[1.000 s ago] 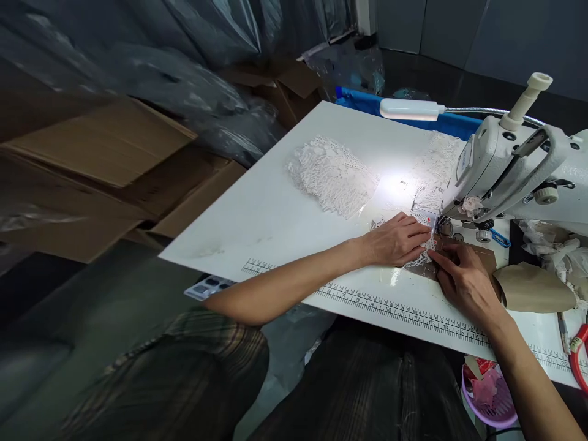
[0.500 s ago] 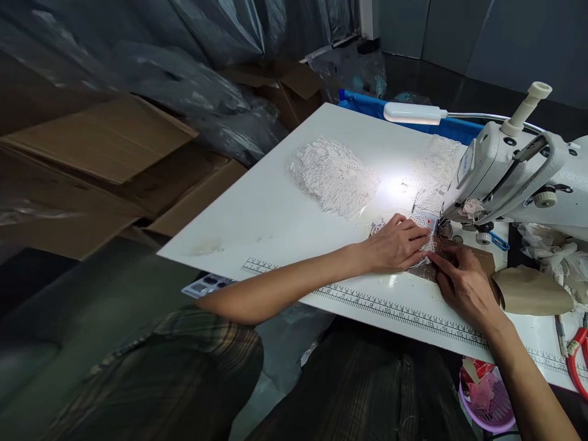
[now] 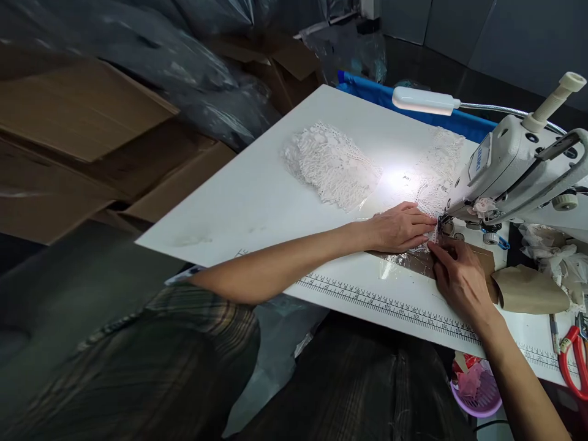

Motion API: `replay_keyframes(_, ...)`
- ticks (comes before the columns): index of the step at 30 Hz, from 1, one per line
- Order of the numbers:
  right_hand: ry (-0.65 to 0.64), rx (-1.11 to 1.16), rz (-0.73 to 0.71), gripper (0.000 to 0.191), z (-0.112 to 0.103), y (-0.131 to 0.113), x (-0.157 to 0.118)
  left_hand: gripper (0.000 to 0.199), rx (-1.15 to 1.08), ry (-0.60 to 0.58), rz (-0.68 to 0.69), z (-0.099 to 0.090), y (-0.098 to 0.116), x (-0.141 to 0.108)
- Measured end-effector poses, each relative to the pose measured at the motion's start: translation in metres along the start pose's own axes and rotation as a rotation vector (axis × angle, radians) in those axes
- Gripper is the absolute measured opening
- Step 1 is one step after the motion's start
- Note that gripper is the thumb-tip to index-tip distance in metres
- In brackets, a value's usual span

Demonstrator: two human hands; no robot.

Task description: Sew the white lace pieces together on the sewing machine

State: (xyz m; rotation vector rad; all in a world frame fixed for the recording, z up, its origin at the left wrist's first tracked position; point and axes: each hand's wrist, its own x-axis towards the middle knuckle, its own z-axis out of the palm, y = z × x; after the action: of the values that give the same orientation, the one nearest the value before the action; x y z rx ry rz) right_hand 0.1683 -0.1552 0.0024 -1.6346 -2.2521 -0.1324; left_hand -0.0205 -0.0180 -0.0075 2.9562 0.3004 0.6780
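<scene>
Under the needle end of the white sewing machine [image 3: 498, 165] lies a piece of white lace [image 3: 420, 246], largely covered by my fingers. My left hand [image 3: 402, 228] rests flat on it, fingers stretched toward the presser foot [image 3: 441, 222]. From the right, my right hand [image 3: 463, 278] grips the lace's near edge between thumb and forefinger, close to the left fingertips. More white lace [image 3: 438, 162] spreads behind the needle area. A heap of lace pieces [image 3: 331, 165] sits to the left on the white table [image 3: 229, 214].
A lamp [image 3: 425, 101] hangs over the back. On the right are brown paper [image 3: 530, 291] and red-handled scissors [image 3: 572, 361]. A purple basket [image 3: 480, 398] with scraps stands below the table edge. Cardboard boxes [image 3: 78, 110] are at left. A printed ruler [image 3: 390, 306] runs along the front.
My left hand has turned flatter and shifted slightly toward the needle, with the lace now further under the presser foot. My right hand stays near the lace edge. The view has shifted a little.
</scene>
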Motion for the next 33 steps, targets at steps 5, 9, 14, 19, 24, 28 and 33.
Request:
replay_keyframes(5,0.038,-0.004,0.007,0.039,0.0,0.0,0.003,0.031,0.017,-0.015,-0.003,-0.004,0.001,0.002)
replay_keyframes(9,0.034,0.0,0.01,0.039,-0.001,-0.001,0.003,0.031,0.015,-0.012,-0.024,-0.007,-0.001,0.003)
replay_keyframes(14,-0.002,0.025,0.048,0.04,0.001,-0.001,0.002,0.031,-0.048,-0.037,-0.028,-0.006,-0.004,0.003)
replay_keyframes(19,0.044,0.0,0.042,0.038,0.002,-0.004,0.001,0.033,-0.091,-0.037,-0.007,-0.006,-0.007,0.003)
replay_keyframes(24,0.062,0.01,0.054,0.037,0.003,-0.004,0.001,0.031,-0.104,-0.058,-0.034,-0.005,-0.008,0.003)
replay_keyframes(28,0.07,0.036,0.058,0.038,0.003,-0.004,0.001,0.03,-0.132,-0.062,-0.04,-0.005,-0.008,0.004)
replay_keyframes(33,0.086,0.029,0.076,0.037,0.004,-0.007,0.001,0.029,-0.141,-0.05,-0.024,-0.004,-0.011,0.005)
